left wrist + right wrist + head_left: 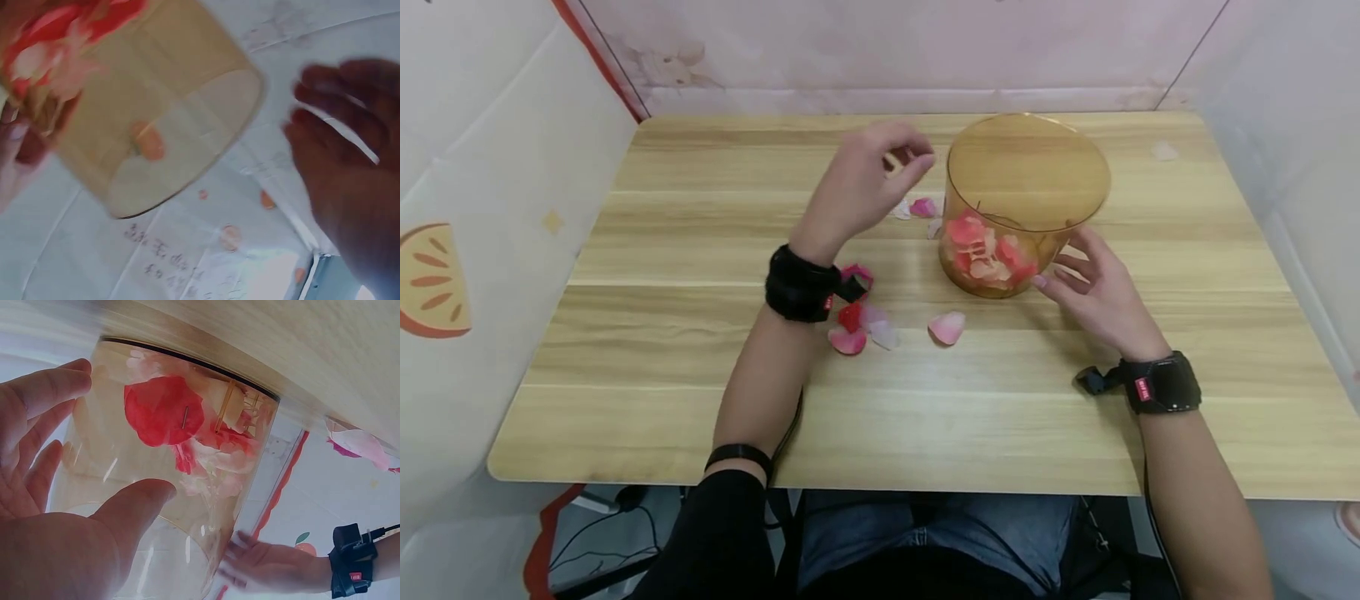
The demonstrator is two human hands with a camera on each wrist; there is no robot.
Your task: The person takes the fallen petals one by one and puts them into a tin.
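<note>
An amber see-through bucket (957, 208) (181, 87) (250, 462) stands on the wooden table (685, 375), with red and pink petals (988, 254) (162, 412) in its bottom. My right hand (1071, 271) (69, 481) rests against its lower right wall, fingers and thumb spread and nearly straight. My left hand (912, 162) (350, 156) is raised beside the bucket's left rim. Its fingertips are curled to the thumb, seemingly pinching a small pale petal; the left wrist view is too blurred to confirm this.
Loose petals lie on the table: a pink one (946, 327) in front of the bucket, a cluster (857, 329) under my left wrist, two more (921, 207) left of the bucket. White walls enclose the table on three sides.
</note>
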